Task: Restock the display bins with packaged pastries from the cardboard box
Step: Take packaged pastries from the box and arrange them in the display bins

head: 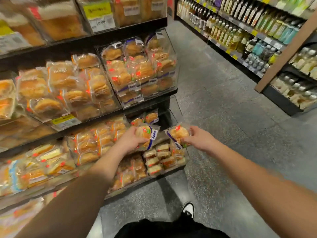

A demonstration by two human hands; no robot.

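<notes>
Head view: left hand grips one pastry; right hand pinches another pastry, both above the bins.

Two clear-wrapped golden pastries, one per hand, beside stocked bins.

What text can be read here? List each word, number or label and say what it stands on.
"19.00", roughly: price tag under the yellow label on the top shelf; blurred, so not certain.
Blue-and-white strip on the pastry pack in the left hand: characters, too blurred to read.
Strip on the pack in the right hand: too blurred.
Yellow shelf tag: unreadable.
Bottle labels across the aisle: too small.
</notes>
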